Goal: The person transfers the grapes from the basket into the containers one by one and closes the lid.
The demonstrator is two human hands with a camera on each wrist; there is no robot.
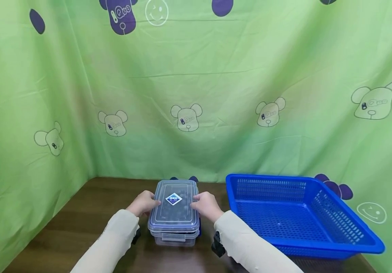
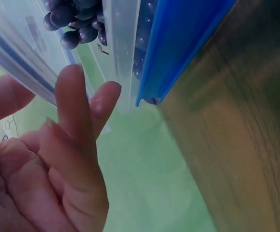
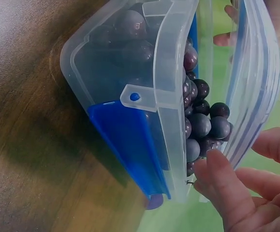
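A clear plastic food container [image 1: 173, 242] stands on the table with dark grapes [image 3: 202, 123] heaped above its rim. Its blue side latches [image 3: 125, 145] hang down unfastened. Over it, a clear lid [image 1: 175, 210] with a blue seal and a blue-white diamond sticker [image 1: 173, 199] is raised off the rim. My left hand [image 1: 144, 203] pinches the lid's left edge, thumb on top and fingers below. On the opposite edge my right hand [image 1: 206, 206] holds the lid the same way. In the right wrist view, a gap with grapes shows between lid and container.
A blue perforated plastic basket [image 1: 281, 242] sits on the table to the right. The brown wooden table [image 1: 80, 227] extends left of the container. A green printed curtain [image 1: 216, 151] hangs behind and at the sides.
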